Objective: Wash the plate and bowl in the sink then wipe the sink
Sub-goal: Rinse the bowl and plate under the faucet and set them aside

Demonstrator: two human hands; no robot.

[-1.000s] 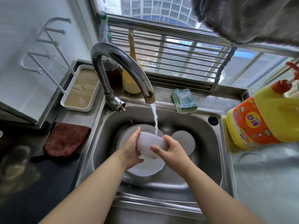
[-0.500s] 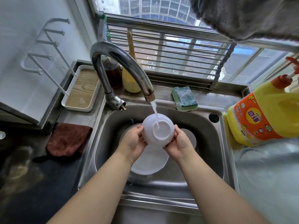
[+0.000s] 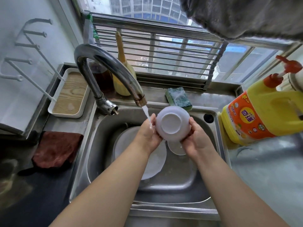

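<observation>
Both hands — left (image 3: 148, 136), right (image 3: 196, 139) — gripping upturned white bowl (image 3: 173, 124), tap water (image 3: 147, 116) hitting left fingers, plate (image 3: 155, 163) below in sink (image 3: 211, 145)

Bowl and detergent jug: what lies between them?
In the head view, the right hand gripping the bowl, then the sink rim with its overflow hole.

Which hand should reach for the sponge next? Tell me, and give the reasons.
Right, probably. The right hand grips the bowl on the side nearer the sponge, which lies just behind the sink rim. The left hand sits under the water stream, farther away.
</observation>
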